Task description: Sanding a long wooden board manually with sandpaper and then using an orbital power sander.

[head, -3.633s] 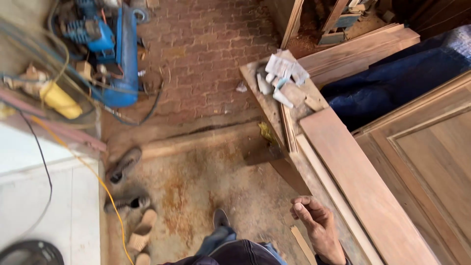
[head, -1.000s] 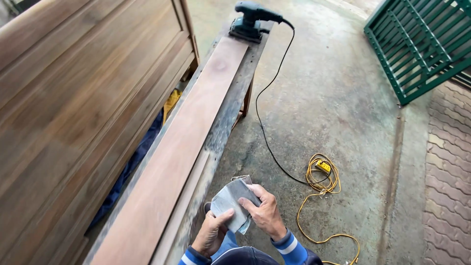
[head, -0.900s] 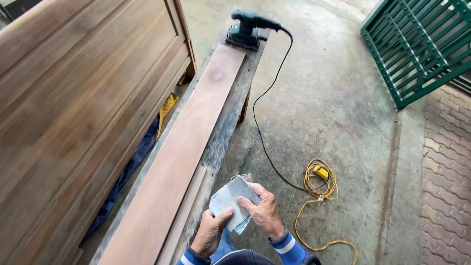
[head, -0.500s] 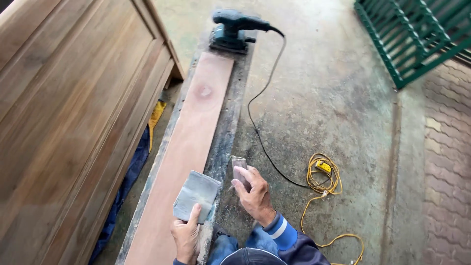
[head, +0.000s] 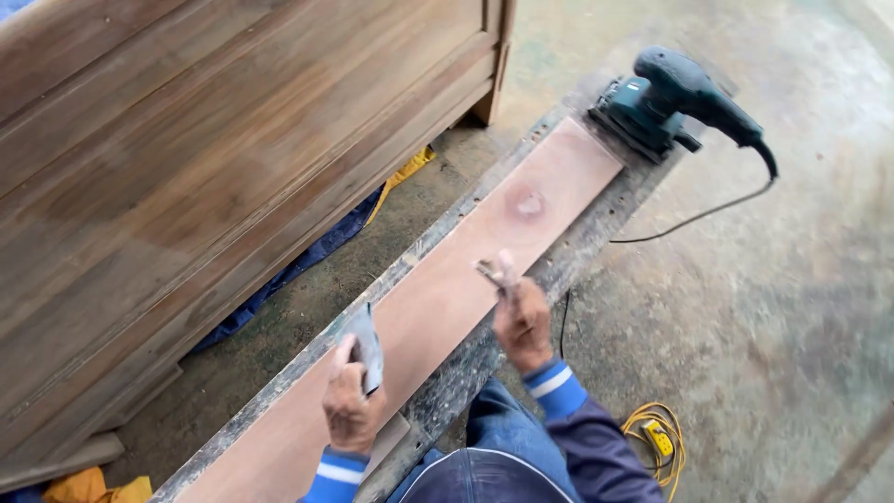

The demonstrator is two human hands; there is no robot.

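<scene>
Head view, looking down: one long reddish board (head: 438, 307) is laid flat on a narrow, weathered bench (head: 596, 219), running from lower left to upper right. A round darker blotch (head: 527, 203) is seen on the board near its far end.

Left hand (head: 352, 402): closed around a folded grey sheet of sandpaper (head: 365, 343), held upright over the near part of the board; whether the sheet touches the wood cannot be told.

Right hand (head: 521, 317): fingers pinched on a smaller scrap of paper (head: 496, 271), raised over the board's right edge; blurred, so contact with the wood cannot be judged.

Electric sander (head: 666, 101): dark green, set down at the far end of the board, its black cord (head: 694, 216) trailing off the bench to the concrete floor (head: 792, 326).

Yellow extension lead (head: 656, 440): coiled on the floor beside the person's leg.

Large panelled wooden piece (head: 214, 158): stood beside the bench at left, with blue cloth (head: 307, 256) and yellow cloth (head: 405, 170) lying beneath it.

Risks, as judged: the board appears unclamped, so it could be shifted along the bench by firm rubbing. The sander sits near the bench end, and a snag on its cord could drag it off. The coiled lead by the feet could be tripped over. The loosely pinched scrap could be dropped.
</scene>
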